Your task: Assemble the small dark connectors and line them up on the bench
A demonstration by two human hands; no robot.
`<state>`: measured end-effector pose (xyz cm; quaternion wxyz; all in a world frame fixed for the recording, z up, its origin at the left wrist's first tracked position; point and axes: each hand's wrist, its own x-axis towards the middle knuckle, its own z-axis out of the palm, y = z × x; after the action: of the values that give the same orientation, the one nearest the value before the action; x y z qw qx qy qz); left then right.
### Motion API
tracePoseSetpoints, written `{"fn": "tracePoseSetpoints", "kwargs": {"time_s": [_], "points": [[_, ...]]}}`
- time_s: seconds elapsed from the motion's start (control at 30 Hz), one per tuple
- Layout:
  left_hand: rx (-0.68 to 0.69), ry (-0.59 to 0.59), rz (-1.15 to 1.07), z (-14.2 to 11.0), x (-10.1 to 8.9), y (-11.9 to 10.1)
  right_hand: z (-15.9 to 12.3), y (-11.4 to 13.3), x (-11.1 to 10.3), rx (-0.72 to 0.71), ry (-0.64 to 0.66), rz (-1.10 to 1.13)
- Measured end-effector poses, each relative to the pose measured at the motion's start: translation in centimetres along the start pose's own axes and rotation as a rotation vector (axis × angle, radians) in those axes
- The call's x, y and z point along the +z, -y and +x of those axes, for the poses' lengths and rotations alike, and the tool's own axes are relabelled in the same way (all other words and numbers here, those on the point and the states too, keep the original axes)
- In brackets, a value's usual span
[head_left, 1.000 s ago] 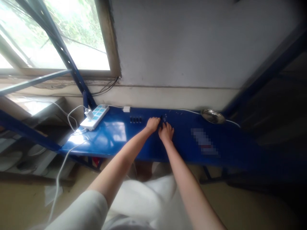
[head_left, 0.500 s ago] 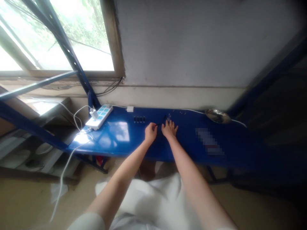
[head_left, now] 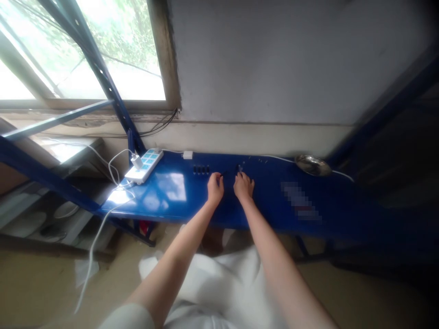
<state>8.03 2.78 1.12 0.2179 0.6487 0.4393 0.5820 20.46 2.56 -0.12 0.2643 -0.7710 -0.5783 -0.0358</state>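
Note:
Both my hands rest on the blue table (head_left: 267, 205) near its middle. My left hand (head_left: 215, 188) is curled, its fingers pinched on a small thin dark piece (head_left: 223, 174) that sticks out toward the wall. My right hand (head_left: 243, 186) lies a little to the right with its fingers bent over small dark parts (head_left: 239, 168); what it holds is too small to name. A short row of small black parts (head_left: 201, 170) sits just left of my left hand.
A white power strip (head_left: 144, 166) with a plugged charger and white cables lies at the table's left end. A small white adapter (head_left: 187, 155) sits by the wall. A metal dish (head_left: 313, 165) stands at the back right. Blue rack struts cross the window at left.
My left hand has drawn back from beside the right hand toward me and to the left, carrying the thin dark piece. My right hand's fingers have curled in. The view has shifted slightly.

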Motion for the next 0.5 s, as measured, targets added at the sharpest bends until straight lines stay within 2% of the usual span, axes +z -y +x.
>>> {"fn": "tracePoseSetpoints", "kwargs": {"time_s": [0.13, 0.33, 0.5], "points": [[-0.078, -0.028, -0.030, 0.06, -0.01, 0.22, -0.42, 0.34, -0.27, -0.156, -0.090, 0.023], [-0.191, -0.071, -0.083, 0.17, -0.15, 0.16, -0.33, 0.42, -0.36, -0.478, -0.093, 0.054], [-0.233, -0.085, -0.143, 0.20, -0.03, 0.37, -0.15, 0.20, -0.06, -0.549, -0.102, 0.077]]}}
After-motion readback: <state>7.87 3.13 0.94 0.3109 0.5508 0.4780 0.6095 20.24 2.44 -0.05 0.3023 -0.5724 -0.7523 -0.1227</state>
